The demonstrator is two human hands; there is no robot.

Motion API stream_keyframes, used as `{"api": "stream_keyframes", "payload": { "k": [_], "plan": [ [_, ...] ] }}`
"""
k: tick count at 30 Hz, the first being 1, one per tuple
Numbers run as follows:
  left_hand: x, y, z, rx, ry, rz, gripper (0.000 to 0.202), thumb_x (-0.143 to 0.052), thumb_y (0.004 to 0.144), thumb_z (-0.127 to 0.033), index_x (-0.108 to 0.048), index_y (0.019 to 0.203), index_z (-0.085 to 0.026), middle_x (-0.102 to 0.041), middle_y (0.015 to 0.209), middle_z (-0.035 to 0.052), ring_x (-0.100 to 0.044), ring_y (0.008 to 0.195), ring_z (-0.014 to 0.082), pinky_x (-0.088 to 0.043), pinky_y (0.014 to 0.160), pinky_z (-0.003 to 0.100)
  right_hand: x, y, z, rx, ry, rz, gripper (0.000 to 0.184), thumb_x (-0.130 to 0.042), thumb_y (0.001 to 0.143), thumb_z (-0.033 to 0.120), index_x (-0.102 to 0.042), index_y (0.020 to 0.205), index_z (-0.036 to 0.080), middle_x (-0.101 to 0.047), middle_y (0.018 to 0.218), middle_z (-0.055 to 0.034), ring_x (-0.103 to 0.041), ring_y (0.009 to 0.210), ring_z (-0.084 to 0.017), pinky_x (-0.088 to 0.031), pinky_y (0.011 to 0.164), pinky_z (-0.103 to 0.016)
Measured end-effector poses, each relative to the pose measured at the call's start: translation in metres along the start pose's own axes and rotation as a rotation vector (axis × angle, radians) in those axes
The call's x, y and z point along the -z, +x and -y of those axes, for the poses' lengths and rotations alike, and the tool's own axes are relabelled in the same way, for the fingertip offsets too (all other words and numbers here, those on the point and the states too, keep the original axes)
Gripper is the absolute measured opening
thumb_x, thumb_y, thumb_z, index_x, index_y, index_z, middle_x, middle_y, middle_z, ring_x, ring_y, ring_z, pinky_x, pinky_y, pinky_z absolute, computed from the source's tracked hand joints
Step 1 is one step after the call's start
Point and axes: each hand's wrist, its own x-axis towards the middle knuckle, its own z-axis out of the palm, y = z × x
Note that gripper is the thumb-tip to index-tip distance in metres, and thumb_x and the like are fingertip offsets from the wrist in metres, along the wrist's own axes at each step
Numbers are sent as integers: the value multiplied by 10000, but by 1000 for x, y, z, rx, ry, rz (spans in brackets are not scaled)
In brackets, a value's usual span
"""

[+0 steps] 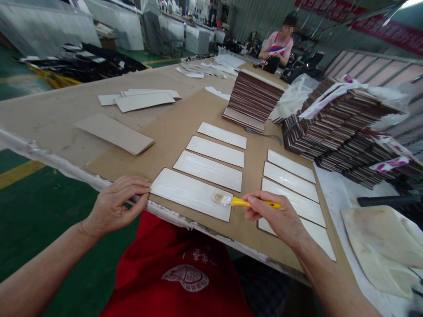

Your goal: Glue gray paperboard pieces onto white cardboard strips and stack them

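At the big bench (66, 105), holding a yellow brush (240, 202) on the nearest white board (185, 191) with the right hand (274, 213). Resting the left hand (115, 200), spread loose, by the board's corner, maybe touching.

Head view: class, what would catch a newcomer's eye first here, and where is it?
First, the yellow-handled brush in the right hand, its bristles on the nearest white panel in the left column. Next, the bright red apron at the bottom centre. Then the big pile of dark-edged boards at the upper right.
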Motion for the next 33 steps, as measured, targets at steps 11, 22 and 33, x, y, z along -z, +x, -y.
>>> {"api": "stream_keyframes", "payload": {
  "k": [11,22,33],
  "plan": [
    [7,10,-3,124,41,-5,315,-637,865,-194,-605,1173,-255,-692,1107,63,-664,1023,261,-562,869,416,17,8,6,97,348,-236,344,-786,795,495,-781,915,174,-766,780,-75,-710,626,-166,-594,621,-258],
    [-13,93,30,-14,-11,397,316,-465,986,-293,-673,1206,-198,-698,1238,69,-603,1201,248,-445,1102,420,-35,74,24,131,363,-75,286,-756,770,430,-761,886,169,-736,728,-36,-698,629,-141,-600,643,-248],
    [-19,82,38,-30,17,379,285,-517,960,-291,-702,1168,-232,-730,1195,47,-634,1169,246,-459,1080,400,1,65,7,44,122,-148,222,-695,820,365,-781,894,173,-743,727,-33,-697,602,-128,-569,597,-202]
  ]
}}
